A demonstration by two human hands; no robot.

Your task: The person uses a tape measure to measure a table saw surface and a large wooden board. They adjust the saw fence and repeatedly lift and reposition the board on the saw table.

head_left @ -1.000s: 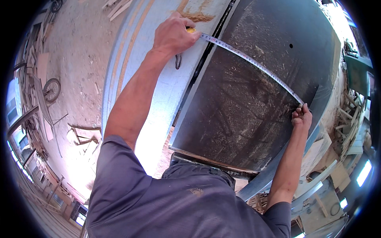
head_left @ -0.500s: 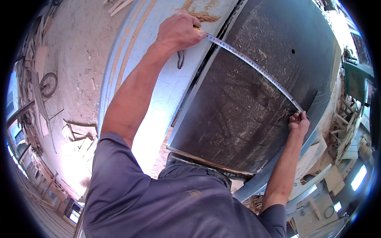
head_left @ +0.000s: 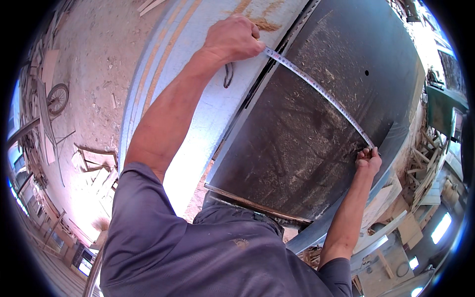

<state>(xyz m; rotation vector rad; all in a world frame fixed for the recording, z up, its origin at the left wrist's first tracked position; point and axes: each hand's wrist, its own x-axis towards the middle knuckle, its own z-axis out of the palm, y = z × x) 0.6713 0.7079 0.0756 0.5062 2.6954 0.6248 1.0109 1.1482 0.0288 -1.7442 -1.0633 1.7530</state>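
A tape measure's white blade (head_left: 321, 90) stretches in a slight curve across a dark, dusty table top (head_left: 277, 143). My left hand (head_left: 234, 37) is closed round the tape measure's case at the far end, above the pale panel (head_left: 217, 106) on the left; the fingers hide most of the case. Close to the table's right side, my right hand (head_left: 368, 159) pinches the other end of the blade. The dark table top carries scattered sawdust and a small round hole. A thin dark loop (head_left: 228, 75) hangs or lies below my left wrist, over the pale panel.
A raised bar (head_left: 366, 163) runs along the table's right side. A narrow slot (head_left: 269, 69) separates the dark top from the pale panel. Sawdust (head_left: 266, 24) lies beyond my left hand. Wood scraps (head_left: 423, 163) pile up at right; a spoked wheel (head_left: 58, 98) stands at left.
My left hand has shifted slightly right, and the yellow of the case no longer shows. The right hand sits a little lower and further left. The blade bows slightly more.
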